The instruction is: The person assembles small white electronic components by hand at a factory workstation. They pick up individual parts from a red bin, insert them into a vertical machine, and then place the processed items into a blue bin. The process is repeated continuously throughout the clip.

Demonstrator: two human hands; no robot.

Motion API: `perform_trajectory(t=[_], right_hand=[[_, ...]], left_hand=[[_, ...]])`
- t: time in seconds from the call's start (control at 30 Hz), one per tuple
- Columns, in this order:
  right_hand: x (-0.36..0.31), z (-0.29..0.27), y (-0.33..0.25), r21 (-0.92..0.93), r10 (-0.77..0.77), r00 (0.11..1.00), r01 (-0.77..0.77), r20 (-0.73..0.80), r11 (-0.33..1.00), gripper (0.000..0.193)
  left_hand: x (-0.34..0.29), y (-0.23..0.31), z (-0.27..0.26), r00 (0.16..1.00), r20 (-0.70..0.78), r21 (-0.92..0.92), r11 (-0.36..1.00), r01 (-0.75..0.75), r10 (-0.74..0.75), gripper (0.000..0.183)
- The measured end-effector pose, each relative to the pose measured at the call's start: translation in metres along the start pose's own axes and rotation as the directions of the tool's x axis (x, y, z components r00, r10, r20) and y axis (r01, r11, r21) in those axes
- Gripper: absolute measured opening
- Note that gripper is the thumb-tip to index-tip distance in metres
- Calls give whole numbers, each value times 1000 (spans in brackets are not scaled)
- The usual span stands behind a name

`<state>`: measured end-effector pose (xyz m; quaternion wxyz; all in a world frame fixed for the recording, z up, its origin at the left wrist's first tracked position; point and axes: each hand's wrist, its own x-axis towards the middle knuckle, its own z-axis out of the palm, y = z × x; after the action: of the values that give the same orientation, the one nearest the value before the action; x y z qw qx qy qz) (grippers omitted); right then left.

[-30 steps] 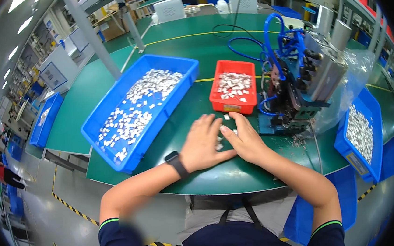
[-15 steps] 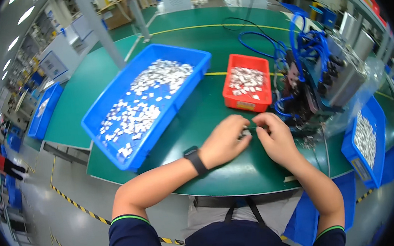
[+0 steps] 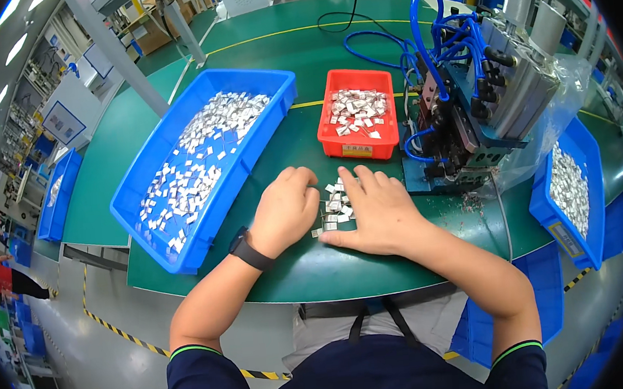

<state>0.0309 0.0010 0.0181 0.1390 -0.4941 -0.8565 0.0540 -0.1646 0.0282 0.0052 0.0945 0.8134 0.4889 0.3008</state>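
Small white pieces [image 3: 337,207], flat and roughly square, lying loose on the green bench [image 3: 311,272] between the left hand [image 3: 283,210] and the right hand [image 3: 381,214]. They form a narrow, uneven cluster, turned at various angles, some overlapping, the right thumb bordering its near end.

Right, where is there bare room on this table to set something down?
Bare green tabletop shows between the large blue bin and the red bin, and along the near edge, below the left hand and right hand. Crowded: between those hands, where white pieces lie, and around the machine.
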Motion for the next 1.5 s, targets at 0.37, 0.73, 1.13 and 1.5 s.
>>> perform_trajectory(t=[0.37, 0.73, 1.13, 1.5], right_hand=[[14, 34, -1, -34, -281, 912, 284, -299, 958, 34], [19, 52, 12, -48, -272, 899, 272, -342, 961, 17], [20, 44, 22, -51, -181, 937, 173, -298, 984, 15], [55, -9, 18, 551, 140, 952, 35, -272, 834, 27]], left_hand=[[5, -6, 9, 952, 5, -557, 790, 255, -305, 18], [8, -7, 11, 909, 88, -692, 631, 350, -408, 17], [7, -11, 18, 946, 64, -709, 653, 267, -318, 17], [11, -7, 14, 857, 386, -923, -130, 364, -341, 28]])
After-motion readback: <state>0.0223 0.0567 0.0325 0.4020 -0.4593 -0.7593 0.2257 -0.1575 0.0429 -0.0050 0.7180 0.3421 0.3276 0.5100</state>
